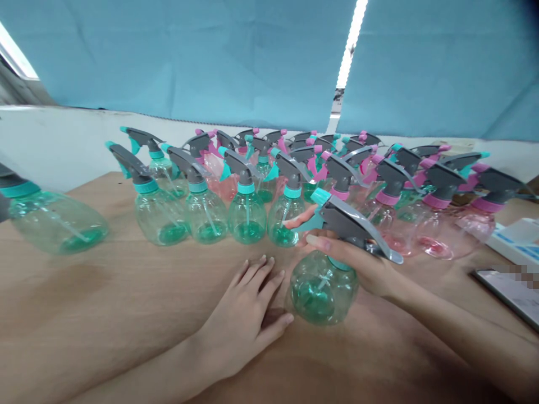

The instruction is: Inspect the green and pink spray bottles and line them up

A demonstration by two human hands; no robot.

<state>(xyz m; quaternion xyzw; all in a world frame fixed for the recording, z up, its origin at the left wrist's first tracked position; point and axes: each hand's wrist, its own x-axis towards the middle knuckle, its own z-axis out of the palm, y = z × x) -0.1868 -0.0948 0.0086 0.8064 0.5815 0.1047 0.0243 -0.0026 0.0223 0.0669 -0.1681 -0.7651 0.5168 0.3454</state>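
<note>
Near the table's front, a green spray bottle (324, 289) with a grey and teal trigger head is held by my right hand (349, 252). My fingers wrap round its neck, just under the nozzle, and the bottle tilts slightly. My left hand (252, 300) lies flat on the wooden table (160, 292), fingers spread, to the left of that bottle and apart from it. Behind both hands a row of green spray bottles stands upright, the closest being one (247, 219) with a teal collar. Pink spray bottles (438, 224) continue the row on the right.
More spray bottles crowd the rows behind. A lone green spray bottle (54, 219) is at the far left edge. On the right lie a phone (505, 286) and a white and blue box (511, 241). A blue curtain (210, 62) hangs beyond the table.
</note>
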